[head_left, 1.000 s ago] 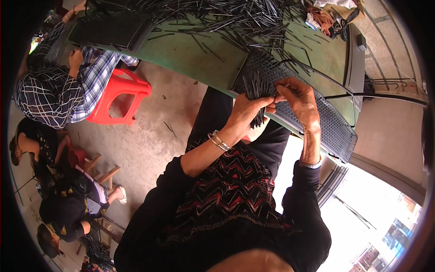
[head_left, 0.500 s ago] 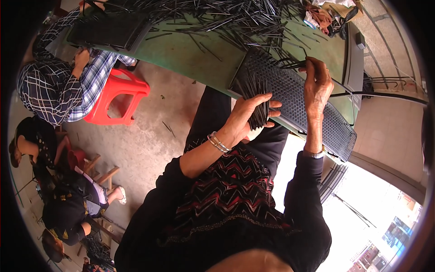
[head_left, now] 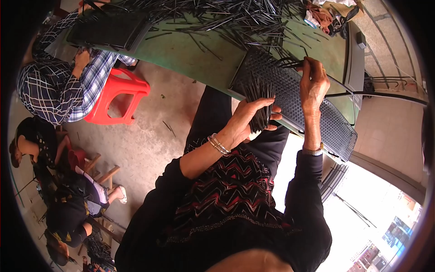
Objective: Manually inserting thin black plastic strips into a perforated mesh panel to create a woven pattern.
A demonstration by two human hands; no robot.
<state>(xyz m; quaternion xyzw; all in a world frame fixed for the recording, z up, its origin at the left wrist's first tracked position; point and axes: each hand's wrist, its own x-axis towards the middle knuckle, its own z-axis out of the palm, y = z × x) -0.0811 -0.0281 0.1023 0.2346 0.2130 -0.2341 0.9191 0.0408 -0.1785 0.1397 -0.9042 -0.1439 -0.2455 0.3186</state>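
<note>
strips point(head_left: 260, 119), thin and black, stand bunched in the left hand point(head_left: 239, 119); the right hand point(head_left: 315, 88) meets dark loops point(head_left: 286, 62), whether pinching i can't tell. a perforated panel point(head_left: 336, 123) lies between bunch and loose heap point(head_left: 235, 18) on the green table point(head_left: 181, 52).

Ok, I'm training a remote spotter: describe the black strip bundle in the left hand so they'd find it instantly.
On the big green table lies a long, black honeycomb-patterned panel. By its near edge, the left hand holds the bundle of thin black strips. Unlike the loose black strips farther back, these are gathered together.
</note>
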